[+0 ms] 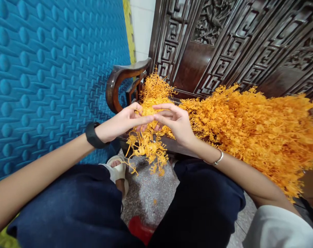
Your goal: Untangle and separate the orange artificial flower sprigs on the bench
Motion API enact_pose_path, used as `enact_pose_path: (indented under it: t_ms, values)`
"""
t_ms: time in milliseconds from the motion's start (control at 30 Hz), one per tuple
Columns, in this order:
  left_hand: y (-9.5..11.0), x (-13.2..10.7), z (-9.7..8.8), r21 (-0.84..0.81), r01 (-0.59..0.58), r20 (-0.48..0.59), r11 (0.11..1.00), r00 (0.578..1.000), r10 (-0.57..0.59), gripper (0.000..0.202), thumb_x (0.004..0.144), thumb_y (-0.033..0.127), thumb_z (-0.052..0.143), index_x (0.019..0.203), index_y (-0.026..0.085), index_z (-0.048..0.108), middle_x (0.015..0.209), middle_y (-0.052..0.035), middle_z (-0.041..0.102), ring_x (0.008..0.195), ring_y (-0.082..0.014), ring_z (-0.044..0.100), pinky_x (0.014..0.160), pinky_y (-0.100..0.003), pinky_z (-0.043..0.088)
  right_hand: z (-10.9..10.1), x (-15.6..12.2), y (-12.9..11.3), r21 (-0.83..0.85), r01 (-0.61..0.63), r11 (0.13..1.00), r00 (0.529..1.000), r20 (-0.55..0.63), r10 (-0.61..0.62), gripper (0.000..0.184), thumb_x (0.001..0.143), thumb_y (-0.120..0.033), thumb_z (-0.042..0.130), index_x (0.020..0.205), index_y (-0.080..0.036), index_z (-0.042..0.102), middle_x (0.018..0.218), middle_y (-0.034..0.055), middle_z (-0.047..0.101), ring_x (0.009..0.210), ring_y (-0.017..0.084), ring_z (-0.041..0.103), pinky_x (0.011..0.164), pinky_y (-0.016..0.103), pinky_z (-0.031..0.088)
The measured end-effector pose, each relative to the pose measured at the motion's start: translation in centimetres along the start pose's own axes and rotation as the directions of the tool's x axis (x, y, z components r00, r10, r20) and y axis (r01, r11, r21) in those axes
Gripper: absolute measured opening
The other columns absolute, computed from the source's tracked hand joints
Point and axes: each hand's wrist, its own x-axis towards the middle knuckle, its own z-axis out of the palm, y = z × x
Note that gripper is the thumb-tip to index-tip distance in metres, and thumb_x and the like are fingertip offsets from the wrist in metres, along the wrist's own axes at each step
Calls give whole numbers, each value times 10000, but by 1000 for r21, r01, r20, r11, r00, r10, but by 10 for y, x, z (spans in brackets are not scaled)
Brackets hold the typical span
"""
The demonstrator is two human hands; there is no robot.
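Note:
My left hand (pixel 133 119) and my right hand (pixel 174 120) meet in front of me, thumbs nearly touching. Between their fingers they pinch a cluster of orange-yellow stringy plastic pieces (pixel 148 150), part of which dangles below the hands. The pieces look like small branched flowers or tendrils; their exact kind I cannot make out. Behind my fingers, a small heap of the same pieces (pixel 157 86) lies at the left end of a dark wooden bench. A much larger orange pile (pixel 259 131) covers the bench to the right of my right hand.
The bench has a curved armrest (pixel 115 84) on the left and a carved dark backrest (pixel 195 65) behind. Blue textured foam matting (pixel 55 69) with a yellow edge lies on the left. Below are speckled floor (pixel 151 186), my sandalled foot (pixel 117 168) and something red (pixel 141 229).

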Motion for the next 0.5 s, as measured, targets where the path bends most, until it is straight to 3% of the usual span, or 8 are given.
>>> enact_pose_path:
  t_ms: [100, 200, 400, 500]
  values:
    - [0, 2, -1, -15, 3, 13, 1000, 1000, -2, 319, 674, 306, 708, 696, 185, 413, 541, 68, 473, 479, -58, 450, 476, -194, 323, 2, 5, 4, 34, -5, 999, 998, -61, 7, 249, 744, -342, 678, 922, -217, 558, 703, -31, 601, 563, 89, 582, 550, 246, 493]
    - [-3, 7, -2, -19, 4, -9, 1000, 1000, -5, 290, 717, 312, 669, 648, 174, 423, 520, 75, 391, 451, -37, 370, 447, -187, 269, 5, 9, 7, 90, -26, 996, 998, -62, 31, 249, 714, -323, 702, 826, -208, 512, 650, -48, 566, 535, 68, 545, 541, 229, 469]
    - [-6, 10, -2, -47, -27, -132, 999, 991, 21, 342, 700, 303, 689, 648, 189, 371, 501, 88, 355, 413, -26, 314, 412, -174, 230, 15, 7, 5, 160, -154, 975, 983, 123, 135, 363, 682, -299, 727, 912, -225, 457, 697, -49, 585, 640, 95, 609, 631, 254, 495]
    - [-7, 10, -2, -44, -68, -170, 997, 984, 60, 334, 707, 278, 682, 651, 190, 364, 521, 81, 357, 427, -28, 326, 414, -170, 243, 7, 13, 6, 196, -139, 971, 990, 40, 133, 317, 690, -248, 700, 894, -213, 460, 676, -55, 585, 595, 83, 591, 626, 253, 487]
